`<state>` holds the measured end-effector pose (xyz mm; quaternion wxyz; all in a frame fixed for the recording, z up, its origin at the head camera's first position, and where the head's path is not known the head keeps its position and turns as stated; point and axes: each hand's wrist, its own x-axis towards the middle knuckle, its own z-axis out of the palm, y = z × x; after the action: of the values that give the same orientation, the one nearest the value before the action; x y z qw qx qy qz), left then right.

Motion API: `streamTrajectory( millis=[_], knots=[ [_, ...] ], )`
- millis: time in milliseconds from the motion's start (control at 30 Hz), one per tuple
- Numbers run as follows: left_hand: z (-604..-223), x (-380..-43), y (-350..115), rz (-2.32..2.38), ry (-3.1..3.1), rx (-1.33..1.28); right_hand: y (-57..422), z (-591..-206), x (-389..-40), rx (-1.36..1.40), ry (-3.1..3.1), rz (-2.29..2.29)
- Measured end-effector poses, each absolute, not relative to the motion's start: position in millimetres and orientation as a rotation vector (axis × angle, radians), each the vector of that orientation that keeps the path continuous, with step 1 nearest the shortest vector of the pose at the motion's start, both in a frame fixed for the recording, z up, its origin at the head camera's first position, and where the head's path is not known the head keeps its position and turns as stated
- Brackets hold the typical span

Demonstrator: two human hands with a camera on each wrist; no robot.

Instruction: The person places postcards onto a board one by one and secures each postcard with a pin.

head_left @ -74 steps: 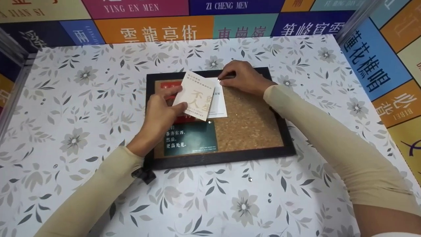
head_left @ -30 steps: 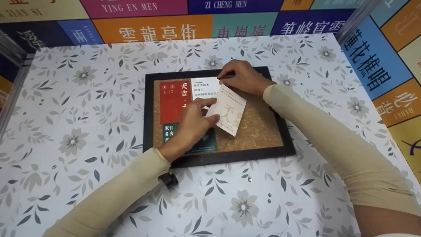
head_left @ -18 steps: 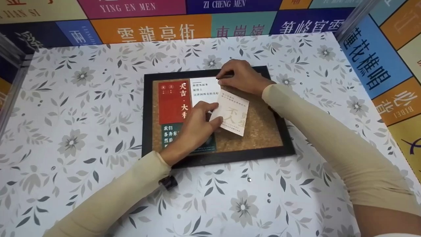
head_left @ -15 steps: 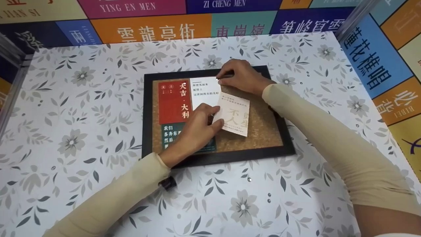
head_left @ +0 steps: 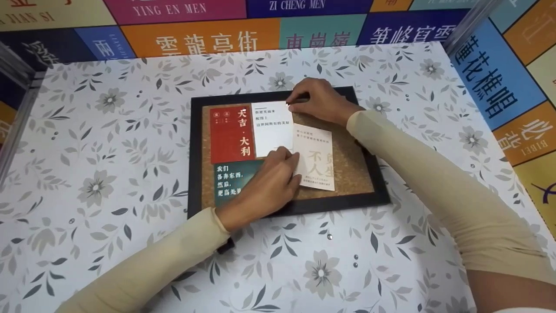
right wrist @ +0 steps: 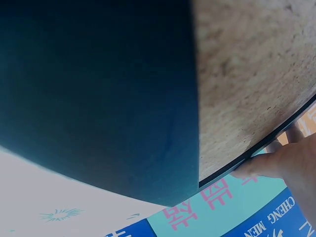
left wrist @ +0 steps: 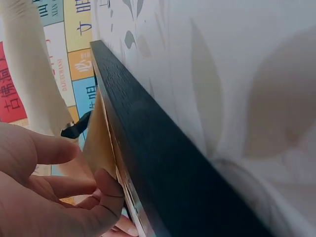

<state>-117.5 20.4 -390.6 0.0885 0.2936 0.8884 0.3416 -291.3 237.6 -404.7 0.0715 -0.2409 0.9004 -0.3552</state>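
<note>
A black-framed cork board (head_left: 352, 174) lies on the table. My left hand (head_left: 269, 182) pinches a cream card (head_left: 319, 156) with gold characters by its left edge, over the board's bare right part; this card (left wrist: 101, 140) stands edge-on in the left wrist view. At the upper right corner of a white card (head_left: 271, 130), my right hand (head_left: 321, 102) pinches a tiny dark pin-like piece, mostly hidden by the fingertips. To the left are a red card (head_left: 226, 139) and, below it, a green card (head_left: 230, 178), partly behind my left hand.
A floral cloth (head_left: 108, 143) covers the table under the board. Panels with large printed characters (head_left: 208, 41) stand along the back and the right side (head_left: 499, 82).
My left hand has carried the cream card from over the red card to the right and downward, turning it nearly upright and uncovering the red and white cards. My right hand stays at its corner.
</note>
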Motion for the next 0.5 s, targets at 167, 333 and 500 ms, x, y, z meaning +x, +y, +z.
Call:
streamTrajectory(
  millis=[167, 333, 500],
  knots=[
    [-392.3, -116.2, 26.2, 0.978, 2.652, 0.924, 237.8, -405.4, -291.3, -0.730, 2.714, -1.059],
    [-394.4, -114.7, 31.9, 0.924, 2.680, 0.961, 238.1, -406.1, -292.1, -0.725, 2.712, -1.063],
    [-395.2, -112.0, 35.5, 0.883, 2.693, 0.971, 238.0, -405.5, -292.5, -0.727, 2.709, -1.070]
  ],
)
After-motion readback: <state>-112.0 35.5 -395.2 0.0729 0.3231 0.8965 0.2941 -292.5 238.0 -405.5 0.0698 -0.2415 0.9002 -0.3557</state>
